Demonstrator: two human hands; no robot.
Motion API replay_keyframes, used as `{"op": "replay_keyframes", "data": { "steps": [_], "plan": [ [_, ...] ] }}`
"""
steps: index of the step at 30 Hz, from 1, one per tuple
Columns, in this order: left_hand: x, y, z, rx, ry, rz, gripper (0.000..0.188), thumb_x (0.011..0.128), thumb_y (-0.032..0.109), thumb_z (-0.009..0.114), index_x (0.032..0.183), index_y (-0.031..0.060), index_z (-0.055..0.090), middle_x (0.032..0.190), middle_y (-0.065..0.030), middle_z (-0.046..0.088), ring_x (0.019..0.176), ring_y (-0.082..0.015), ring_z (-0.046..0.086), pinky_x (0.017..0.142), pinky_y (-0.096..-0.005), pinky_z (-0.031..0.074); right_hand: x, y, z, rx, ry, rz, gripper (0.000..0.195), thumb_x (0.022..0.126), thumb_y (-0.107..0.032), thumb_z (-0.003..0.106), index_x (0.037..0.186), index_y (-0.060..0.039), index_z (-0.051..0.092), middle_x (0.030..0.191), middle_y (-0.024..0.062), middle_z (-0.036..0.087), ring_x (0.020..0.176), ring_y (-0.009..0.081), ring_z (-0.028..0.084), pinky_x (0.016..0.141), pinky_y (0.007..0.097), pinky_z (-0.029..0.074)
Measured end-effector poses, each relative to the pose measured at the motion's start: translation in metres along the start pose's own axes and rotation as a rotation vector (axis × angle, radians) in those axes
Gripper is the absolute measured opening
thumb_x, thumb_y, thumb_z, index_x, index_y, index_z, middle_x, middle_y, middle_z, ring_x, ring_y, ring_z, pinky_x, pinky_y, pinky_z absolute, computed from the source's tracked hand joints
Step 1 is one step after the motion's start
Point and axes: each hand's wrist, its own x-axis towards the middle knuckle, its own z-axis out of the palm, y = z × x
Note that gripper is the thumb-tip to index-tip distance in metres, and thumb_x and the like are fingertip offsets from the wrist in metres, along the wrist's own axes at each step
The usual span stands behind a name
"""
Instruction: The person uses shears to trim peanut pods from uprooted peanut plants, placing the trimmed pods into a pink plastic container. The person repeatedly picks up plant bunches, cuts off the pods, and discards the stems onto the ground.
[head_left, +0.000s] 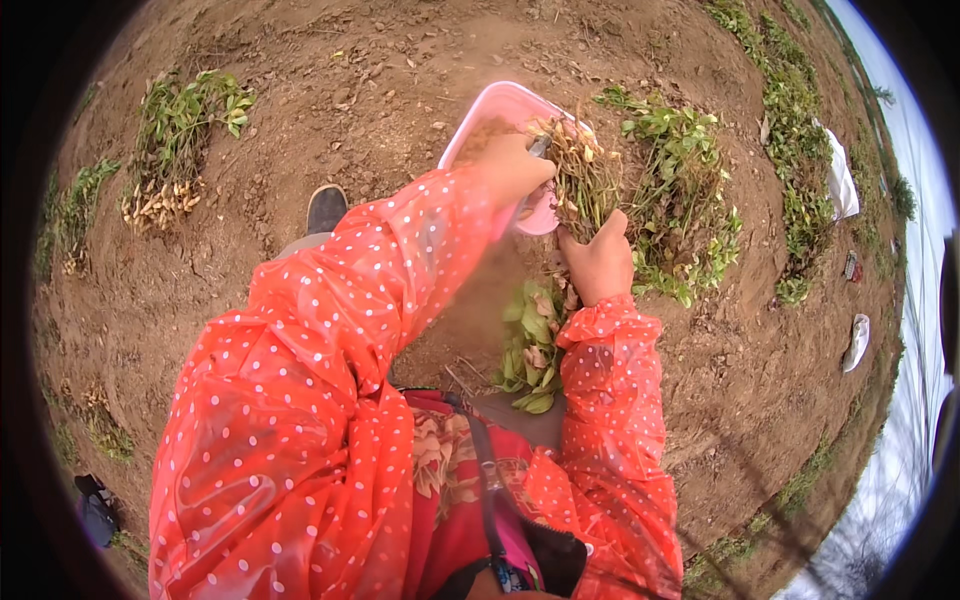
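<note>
My left hand (517, 169) is closed around a small grey, metal-looking tool (540, 145) of unclear kind, over a pink plastic basin (465, 133). My right hand (600, 259) grips a bundle of peanut plants (589, 184) by the stems. The bundle's root end, with pale pods, lies over the basin's rim; its green leaves (534, 341) hang down towards my lap. The basin's inside is partly hidden by my left hand and sleeve.
Leafy pulled plants (679, 195) lie just right of the basin. More peanut plants with pods (169, 157) lie on the soil at left. A green plant row (799, 165) and white sacks (841, 176) are farther right. My shoe (327, 208) is left of the basin.
</note>
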Motion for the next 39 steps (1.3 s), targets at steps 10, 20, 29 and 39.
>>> {"op": "replay_keyframes", "data": {
  "steps": [10, 20, 29, 39],
  "plan": [
    [0.004, -0.001, -0.002, 0.197, -0.014, -0.018, 0.023, 0.081, 0.016, 0.060, 0.092, -0.0029, 0.062, 0.067, -0.0108, 0.065, 0.055, -0.0199, 0.064, 0.055, -0.0335, 0.053, -0.003, -0.002, -0.002, -0.064, -0.016, 0.020, 0.056, 0.075, -0.033, 0.075, 0.102, 0.0005, 0.040, 0.085, 0.0289, 0.064, 0.080, 0.0479, 0.062, 0.070, 0.0513, 0.049],
    [0.022, -0.021, -0.003, 0.343, 0.059, -0.004, 0.020, 0.077, 0.016, 0.060, 0.085, -0.0014, 0.066, 0.067, -0.0109, 0.066, 0.059, -0.0208, 0.065, 0.057, -0.0345, 0.053, -0.006, 0.002, 0.005, -0.082, -0.018, -0.042, 0.056, 0.075, -0.031, 0.074, 0.103, -0.0001, 0.038, 0.081, 0.0282, 0.064, 0.076, 0.0474, 0.062, 0.067, 0.0522, 0.050],
    [0.013, -0.018, -0.001, 0.414, 0.129, 0.120, 0.025, 0.078, 0.019, 0.060, 0.093, 0.0006, 0.066, 0.075, -0.0148, 0.067, 0.065, -0.0238, 0.066, 0.063, -0.0357, 0.054, -0.009, -0.001, 0.002, -0.137, -0.024, -0.038, 0.055, 0.076, -0.034, 0.073, 0.102, -0.0006, 0.038, 0.078, 0.0278, 0.064, 0.074, 0.0471, 0.062, 0.065, 0.0525, 0.050],
    [0.024, -0.026, -0.007, 0.481, 0.041, 0.010, 0.031, 0.076, 0.026, 0.062, 0.098, 0.0040, 0.066, 0.090, -0.0188, 0.068, 0.087, -0.0333, 0.066, 0.080, -0.0392, 0.050, -0.012, 0.000, 0.007, -0.153, -0.015, -0.060, 0.056, 0.077, -0.035, 0.073, 0.103, -0.0011, 0.038, 0.080, 0.0275, 0.065, 0.074, 0.0469, 0.063, 0.066, 0.0524, 0.050]
  ]
}}
